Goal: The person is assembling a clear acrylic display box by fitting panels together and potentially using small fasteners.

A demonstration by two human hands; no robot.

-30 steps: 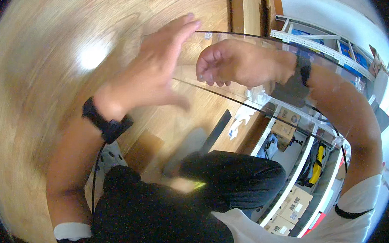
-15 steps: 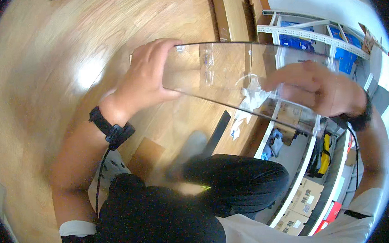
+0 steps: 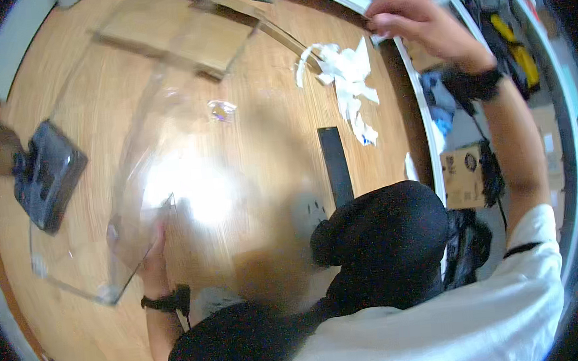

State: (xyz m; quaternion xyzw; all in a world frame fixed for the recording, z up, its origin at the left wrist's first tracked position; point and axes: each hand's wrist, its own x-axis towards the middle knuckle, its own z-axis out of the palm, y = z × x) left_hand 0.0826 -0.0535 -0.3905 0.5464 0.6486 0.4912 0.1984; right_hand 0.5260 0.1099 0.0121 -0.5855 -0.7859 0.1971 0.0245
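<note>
My left hand (image 3: 152, 252) is at the lower left, gripping a large clear plastic panel (image 3: 107, 290) near its lower corner. The panel slants up and away over the floor; its edges are blurred and the floor shows through it. Part of the left hand is seen through the plastic. Up at the right, beside the shelf, my right hand (image 3: 419, 28) is in the air, apart from the panel. Its fingers are loosely bent, slightly smeared, and nothing shows in them. Crumpled white sheeting (image 3: 352, 74) lies on the floor to the left of and below that hand.
A flat cardboard piece (image 3: 169, 37) lies at the far side, with a small clear wrapper (image 3: 222, 111) nearer. A black strip (image 3: 335, 166) is by my knee. The shelf on the right holds a carton (image 3: 464, 177). At left stands a dark boxy thing (image 3: 51, 175).
The panel has swung to the left, with my left hand moving lower. My right hand has come off it and moved up toward the shelf. The view has turned too.
</note>
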